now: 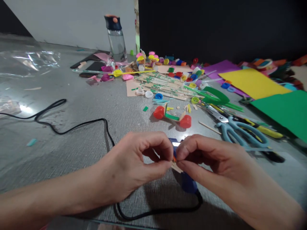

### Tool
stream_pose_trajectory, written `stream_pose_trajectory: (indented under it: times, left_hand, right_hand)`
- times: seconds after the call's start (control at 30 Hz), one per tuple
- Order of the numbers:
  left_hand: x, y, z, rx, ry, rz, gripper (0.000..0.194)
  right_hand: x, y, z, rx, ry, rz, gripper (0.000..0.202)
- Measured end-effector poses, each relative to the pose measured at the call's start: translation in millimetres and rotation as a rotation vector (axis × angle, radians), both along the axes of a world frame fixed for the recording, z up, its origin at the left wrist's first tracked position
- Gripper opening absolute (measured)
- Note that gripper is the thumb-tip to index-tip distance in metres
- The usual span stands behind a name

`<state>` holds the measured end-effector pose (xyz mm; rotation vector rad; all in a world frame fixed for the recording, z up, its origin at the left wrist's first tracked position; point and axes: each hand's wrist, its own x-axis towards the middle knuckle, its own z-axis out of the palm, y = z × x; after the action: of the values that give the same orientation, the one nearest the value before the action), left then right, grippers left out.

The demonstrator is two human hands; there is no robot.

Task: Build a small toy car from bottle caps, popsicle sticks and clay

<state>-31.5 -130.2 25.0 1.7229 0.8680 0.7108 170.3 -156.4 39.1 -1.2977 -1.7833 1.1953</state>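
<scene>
Two bare hands meet at the near middle of the grey table (72, 148), fingertips almost touching. Left hand (134, 161): thumb and forefinger pressed together, tips closed on a small orange piece (174, 158). Right hand (227, 166): same pinch from the other side, tips closed on the same piece. Most of it is hidden between the fingers; shape cannot be told. Pale wooden slivers (177, 167) show just below the pinch; whether they are joined to the orange piece or merely behind it, cannot tell.

Beneath the hands: a blue tool (189, 183) with a black cord (163, 211), possibly a glue gun, partly covered. Neither hand grips it.

State of work, judged from layout: one assembly (172, 117) looks built, standing just beyond the hands: red caps (185, 121) at both ends, wooden bits, a green strip bridging them. The orange piece appears to be at an earlier stage, small and in hand, not attached to that assembly. How much remains cannot be fixed from this view.

Stock on hand: many wooden sticks (165, 84) lie beyond the assembly, with a white cap (149, 94) and a blue cap (159, 96) at their near edge. Scissors (223, 119) lie to the right, unheld; yellow paper (254, 83) and green paper (285, 110) lie far right.
</scene>
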Motion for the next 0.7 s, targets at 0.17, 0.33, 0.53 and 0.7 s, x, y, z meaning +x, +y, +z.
stream_pose_trajectory:
  times: [0.17, 0.33, 0.53, 0.7]
  left_hand:
    - [0, 5, 5.2, -0.089, -0.068, 0.063, 0.007]
    - [-2, 10, 4.3, -0.262, -0.222, 0.123, 0.01]
    - [-1, 11, 1.4, -0.382, -0.275, 0.138, 0.009]
    - [0, 10, 3.6, -0.441, -0.284, 0.077, 0.002]
  right_hand:
    - [13, 0, -1.6, 0.043, -0.019, -0.005, 0.011]
    - [20, 0, -9.3, 0.259, -0.111, -0.017, 0.012]
    - [12, -3, -14.8, 0.567, -0.271, 0.001, 0.022]
    - [11, -5, -17.1, 0.618, -0.308, -0.003, 0.016]
